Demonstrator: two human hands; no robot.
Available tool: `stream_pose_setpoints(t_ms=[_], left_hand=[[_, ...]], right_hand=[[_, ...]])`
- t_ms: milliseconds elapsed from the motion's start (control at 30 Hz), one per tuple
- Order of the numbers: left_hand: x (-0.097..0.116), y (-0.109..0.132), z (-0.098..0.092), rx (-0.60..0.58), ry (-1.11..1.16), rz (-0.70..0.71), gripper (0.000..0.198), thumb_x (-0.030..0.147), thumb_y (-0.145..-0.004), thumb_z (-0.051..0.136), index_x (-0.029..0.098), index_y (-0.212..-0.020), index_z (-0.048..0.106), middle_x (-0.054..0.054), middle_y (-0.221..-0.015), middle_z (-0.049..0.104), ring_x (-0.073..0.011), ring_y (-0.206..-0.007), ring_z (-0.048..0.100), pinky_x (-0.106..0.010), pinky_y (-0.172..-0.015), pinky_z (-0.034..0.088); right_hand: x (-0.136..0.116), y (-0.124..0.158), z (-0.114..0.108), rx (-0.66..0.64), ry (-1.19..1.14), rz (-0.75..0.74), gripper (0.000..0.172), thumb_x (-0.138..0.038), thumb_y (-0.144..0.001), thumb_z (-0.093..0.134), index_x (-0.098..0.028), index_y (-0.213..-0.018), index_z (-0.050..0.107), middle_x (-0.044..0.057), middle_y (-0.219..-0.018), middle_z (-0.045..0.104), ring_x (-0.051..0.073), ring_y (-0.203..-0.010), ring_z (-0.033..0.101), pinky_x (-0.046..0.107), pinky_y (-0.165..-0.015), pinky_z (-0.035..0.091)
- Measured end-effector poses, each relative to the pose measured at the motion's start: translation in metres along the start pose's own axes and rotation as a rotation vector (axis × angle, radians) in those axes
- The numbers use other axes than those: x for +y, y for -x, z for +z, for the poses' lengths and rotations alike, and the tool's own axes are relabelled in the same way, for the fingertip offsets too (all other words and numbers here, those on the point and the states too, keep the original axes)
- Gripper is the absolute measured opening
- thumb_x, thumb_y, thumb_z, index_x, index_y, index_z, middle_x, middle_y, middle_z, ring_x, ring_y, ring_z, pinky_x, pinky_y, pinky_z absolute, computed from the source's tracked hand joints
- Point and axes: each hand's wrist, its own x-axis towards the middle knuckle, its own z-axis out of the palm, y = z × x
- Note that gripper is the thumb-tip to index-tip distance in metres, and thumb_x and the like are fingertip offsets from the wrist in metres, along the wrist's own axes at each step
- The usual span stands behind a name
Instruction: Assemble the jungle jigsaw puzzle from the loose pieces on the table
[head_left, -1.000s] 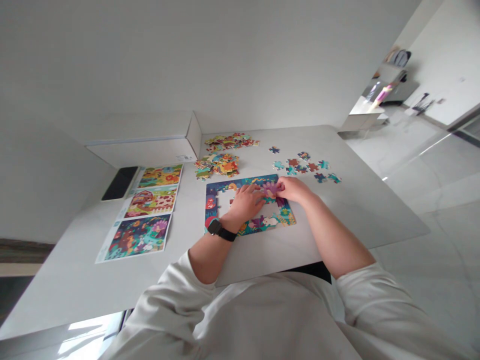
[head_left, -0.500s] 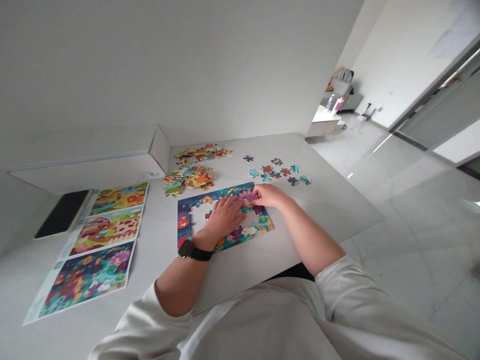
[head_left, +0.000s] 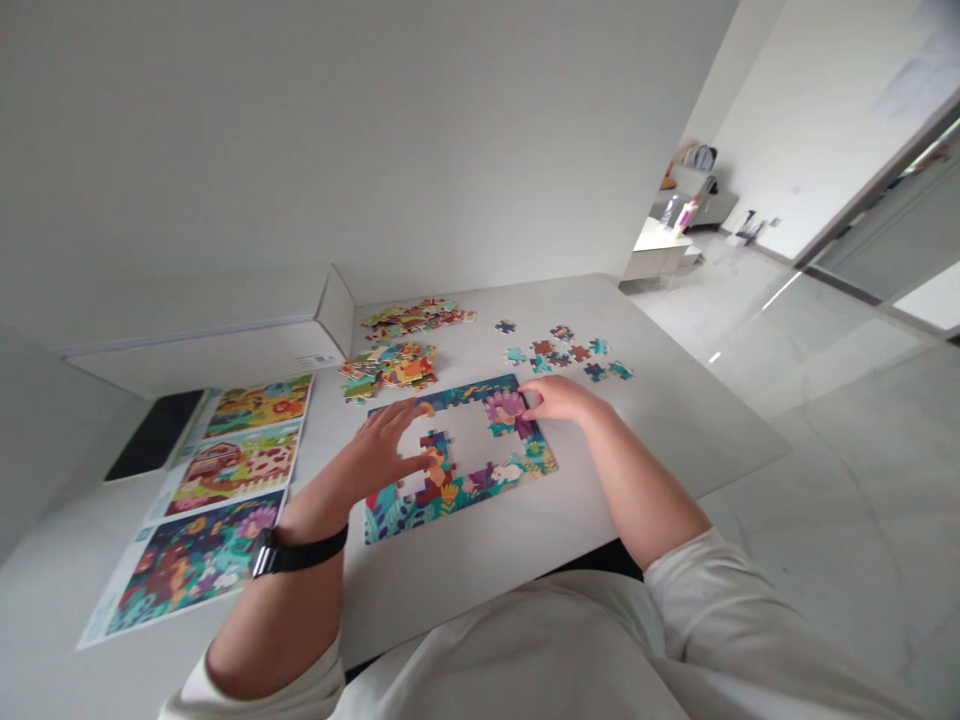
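A: Where does the puzzle [head_left: 454,503] lie?

B: Flat on the white desk [head_left: 682,430], just in front of the person. The parts of its border that show are joined, around a pale gap in the middle. A purple creature [head_left: 504,404] is pictured near the far right corner, and a white animal [head_left: 507,472] near the closer edge.

A: And the left hand [head_left: 381,450]?

B: Over the puzzle's left side, covering part of it. Its grip is spread, thumb well apart from the fingers, the thumb tip near an orange patch [head_left: 435,475] of the picture. Whether it touches cannot be told. A dark watch [head_left: 265,554] circles that wrist.

A: What about the right hand [head_left: 553,399]?

B: At the puzzle's right edge, beside the purple creature. Its fingers are bent, but one cannot tell whether that grip pinches the edge or merely rests there.

A: What lies around?

B: Loose pieces [head_left: 541,348] are scattered beyond the right hand. Left of them are a farther heap [head_left: 420,317] and a nearer heap [head_left: 397,369]. Three printed pictures [head_left: 234,470] run down the left, with a black phone [head_left: 155,435] beside them and a white box [head_left: 202,357] behind.
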Motion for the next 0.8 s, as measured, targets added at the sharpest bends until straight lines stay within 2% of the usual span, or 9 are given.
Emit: stream_pose_setpoints(t_ms=[133,267,400,600,800], left_hand=[[-0.038,0.035,0.000,-0.002,0.025,-0.005,0.089,0.084,-0.093,0.061,0.023,-0.159,0.058,-0.018,-0.167,0.054,-0.0392,-0.153,0.053,-0.057,-0.129,0.044],[-0.058,0.050,0.007,-0.052,0.012,-0.053,0.103,0.089,-0.082,0.069,0.023,-0.160,0.057,-0.020,-0.169,0.051,-0.0429,-0.154,0.051,-0.062,-0.129,0.042],[-0.062,0.048,0.011,-0.091,0.036,-0.081,0.107,0.087,-0.080,0.072,0.023,-0.163,0.053,-0.020,-0.172,0.047,-0.0419,-0.156,0.049,-0.061,-0.131,0.040],[-0.066,0.046,0.013,-0.058,0.034,-0.096,0.103,0.083,-0.079,0.076,0.025,-0.161,0.055,-0.018,-0.170,0.049,-0.0413,-0.155,0.051,-0.060,-0.132,0.038],[-0.063,0.045,0.011,-0.063,0.071,-0.119,0.104,0.087,-0.079,0.073,0.024,-0.160,0.057,-0.019,-0.170,0.049,-0.0423,-0.154,0.051,-0.061,-0.130,0.042]], right_hand=[[0.001,0.001,-0.002,-0.047,0.011,0.034,0.072,-0.045,-0.086,0.092,-0.032,-0.153,0.068,0.005,-0.109,0.082,0.023,-0.093,0.074,0.030,-0.080,0.047],[-0.001,0.001,-0.002,-0.061,0.015,0.038,0.075,-0.040,-0.086,0.092,-0.032,-0.155,0.066,0.004,-0.108,0.082,0.023,-0.092,0.073,0.029,-0.080,0.046],[0.000,0.000,0.000,-0.050,0.002,0.045,0.073,-0.035,-0.085,0.092,-0.031,-0.153,0.068,0.003,-0.106,0.081,0.021,-0.089,0.072,0.028,-0.077,0.045],[-0.001,-0.001,0.002,-0.029,-0.003,0.041,0.073,-0.034,-0.085,0.093,-0.029,-0.153,0.067,0.003,-0.105,0.081,0.021,-0.091,0.072,0.028,-0.077,0.045],[-0.001,-0.002,0.003,-0.023,-0.031,0.022,0.073,-0.033,-0.085,0.094,-0.027,-0.153,0.068,0.004,-0.107,0.083,0.021,-0.093,0.074,0.028,-0.081,0.048]])
